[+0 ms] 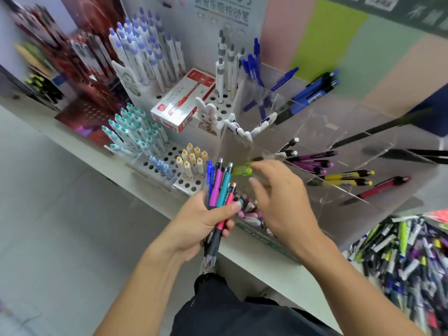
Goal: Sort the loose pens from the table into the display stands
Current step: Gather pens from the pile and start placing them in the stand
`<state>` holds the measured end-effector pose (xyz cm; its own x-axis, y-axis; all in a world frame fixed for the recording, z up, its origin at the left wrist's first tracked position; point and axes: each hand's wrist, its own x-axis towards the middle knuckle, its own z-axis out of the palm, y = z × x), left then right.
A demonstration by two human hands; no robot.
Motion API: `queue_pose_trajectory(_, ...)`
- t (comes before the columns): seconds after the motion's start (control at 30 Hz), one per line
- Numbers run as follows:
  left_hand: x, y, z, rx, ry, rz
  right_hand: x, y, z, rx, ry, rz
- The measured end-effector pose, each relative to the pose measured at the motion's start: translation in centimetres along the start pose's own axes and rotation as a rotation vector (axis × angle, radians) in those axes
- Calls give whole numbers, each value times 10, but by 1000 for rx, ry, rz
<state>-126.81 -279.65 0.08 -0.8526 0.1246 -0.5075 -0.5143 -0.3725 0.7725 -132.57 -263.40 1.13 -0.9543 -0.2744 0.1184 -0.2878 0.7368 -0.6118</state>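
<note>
Several pens in play in the head view, the only view we get. The left hand is wrapped around a bundle of pens (pink, teal, blue, red ones) with thumb pressed across the barrels, clicker ends pointing up and far. The right hand hovers just right of that bundle, fingers loosely spread. A lime-green pen sits at its fingertips, but it's blurry, so I honestly can't tell if it's pinched or just let go.

Far and right of the hands is the clear acrylic stand, with purple, yellow and red pens already lying in its compartments. The big loose pile is on the table at the near right.

Handling-wise I'd guess these are light, stiff plastic, kinda slick on the barrel. Pinch one at the rubber grip section or mid-barrel, and pull singles from the top of the bundle so the rest don't fan out and slide.
</note>
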Motion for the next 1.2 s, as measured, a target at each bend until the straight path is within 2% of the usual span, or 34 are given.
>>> queue_pose_trajectory(0.07,3,1,9,82,-95,-18,-10,2,-22,221,-11,132)
queue_pose_trajectory(0.17,10,3,31,223,-197,-46,-15,7,-53,653,-187,359)
queue_pose_trajectory(0.23,12,3,46,282,-218,-48,-17,13,-63,743,-186,375)
queue_pose_trajectory(0.33,14,3,67,328,-261,-54,-25,29,-76,808,-122,421)
queue_pose_trajectory(0.43,15,3,80,238,-316,-73,-34,39,-91,937,-35,471)
queue_pose_trajectory(0.63,17,2,103,234,-363,-48,-46,42,-111,983,146,367)
queue_pose_trajectory(0.73,19,0,104,210,-330,-35,-41,49,-121,1109,348,436)
queue_pose_trajectory(0.8,20,-1,102,126,-260,-39,-38,57,-132,1089,476,435)
queue_pose_trajectory(0.9,22,-1,94,28,-175,-44,-40,63,-141,946,521,361)
queue_pose_trajectory(1.03,19,0,78,-16,-93,-3,-44,54,-127,790,461,271)
queue_pose_trajectory(1.2,10,-1,51,-85,28,33,-37,36,-78,587,284,155)
